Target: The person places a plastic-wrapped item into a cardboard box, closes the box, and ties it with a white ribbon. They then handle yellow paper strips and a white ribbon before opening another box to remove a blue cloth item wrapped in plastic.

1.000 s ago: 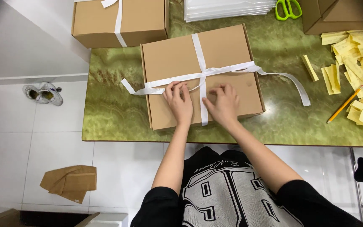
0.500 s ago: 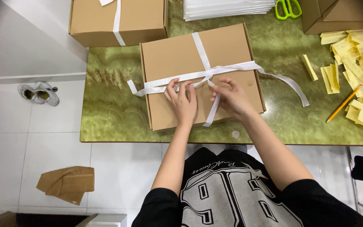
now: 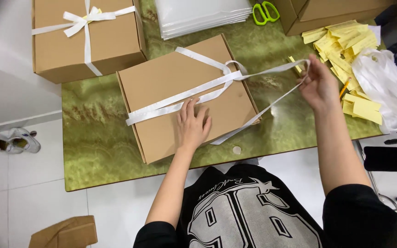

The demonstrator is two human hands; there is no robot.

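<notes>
- My right hand (image 3: 319, 82) pinches two strands of the white flat satin ribbon (image 3: 217, 85), fingers closed on them, drawn out to the right above the green marbled tabletop (image 3: 97, 133).
- My left hand (image 3: 193, 123) lies flat and open on the lid of the plain brown cardboard box (image 3: 161, 78), gripping nothing, fingertips touching the ribbon band that crosses it.
- The box sits at a slant near the table's front edge, ribbon knotted at its right side.
- To do this well, I judge the pull should stay level and even on both strands while the flat palm pins the box against sliding.
- Open room lies to the right of the box; beyond it are the yellow paper slips (image 3: 345, 43) and a white plastic bag (image 3: 387, 87).
- A finished ribboned box (image 3: 111, 41) stands just beside, behind to the left.
</notes>
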